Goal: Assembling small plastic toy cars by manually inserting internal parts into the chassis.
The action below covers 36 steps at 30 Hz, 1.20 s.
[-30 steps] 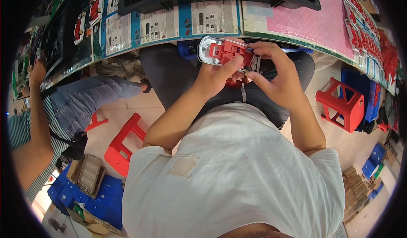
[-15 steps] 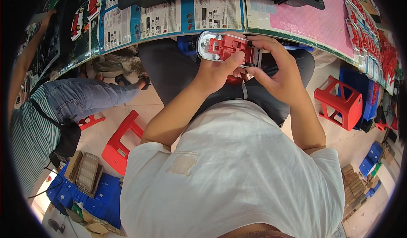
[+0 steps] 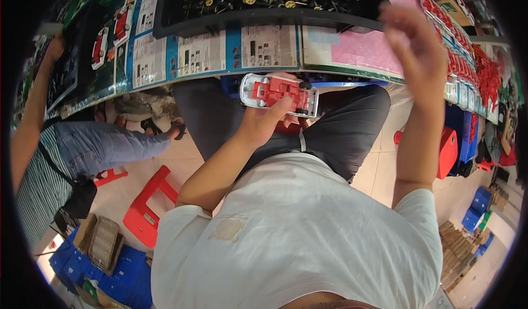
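My left hand grips a toy car over my lap, just below the table edge. The car lies underside up, with a white body shell and a red chassis. Black wheels show at its right end, and the thumb presses on the chassis. Away from the car, my right hand is raised over the right side of the table, near the corner of a black tray. It is smeared by motion, and its fingers cannot be made out clearly. Small black wheels with yellow hubs and metal axles fill the tray.
Red and white parts line the table's right side. Printed sheets and a pink sheet cover the tabletop. A co-worker sits at the left. Red stools and blue boxes stand on the floor.
My right hand has let go of the car and moved up and right over the table. My left hand keeps hold of the car. More of the black tray now shows.
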Available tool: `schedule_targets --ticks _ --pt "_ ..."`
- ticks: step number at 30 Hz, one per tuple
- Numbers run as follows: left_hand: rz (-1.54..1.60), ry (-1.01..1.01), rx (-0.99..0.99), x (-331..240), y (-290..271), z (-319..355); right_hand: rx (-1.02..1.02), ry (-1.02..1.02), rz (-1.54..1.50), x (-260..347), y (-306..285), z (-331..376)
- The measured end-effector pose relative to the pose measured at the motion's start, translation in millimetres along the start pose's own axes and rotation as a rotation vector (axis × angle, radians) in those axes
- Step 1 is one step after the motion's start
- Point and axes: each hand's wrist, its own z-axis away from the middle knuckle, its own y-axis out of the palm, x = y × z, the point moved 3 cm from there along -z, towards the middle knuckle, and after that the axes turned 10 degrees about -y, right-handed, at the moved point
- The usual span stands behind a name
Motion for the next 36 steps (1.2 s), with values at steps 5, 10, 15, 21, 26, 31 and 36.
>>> schedule_targets --ticks 5,10,15,21,26,31,36 --pt "0.042 -0.019 -0.003 9.2 0.7 -3.9 0.250 0.179 0.403 -49.1 6.7 -72.4" --pt "0.010 -0.014 0.004 10.2 5.1 -2.3 0.382 -0.164 0.921 -148.2 44.1 -80.6" --pt "0.025 -0.011 -0.043 6.3 0.0 2.7 0.512 -0.127 0.949 -182.5 40.2 -78.9" --pt "0.064 0.008 -0.065 4.9 -9.7 1.8 0.305 0.144 0.259 -95.6 6.4 -55.7" --pt "0.081 -0.055 -0.086 8.1 -5.6 -4.6 0.014 -0.147 0.574 -67.9 20.5 -28.9" --pt "-0.050 -0.017 0.005 3.4 0.2 -5.5 -0.097 0.104 0.065 -13.9 55.1 24.5" --pt "-0.186 -0.052 -0.002 10.7 4.8 -6.5 0.171 0.175 -0.327 49.5 109.5 52.6"
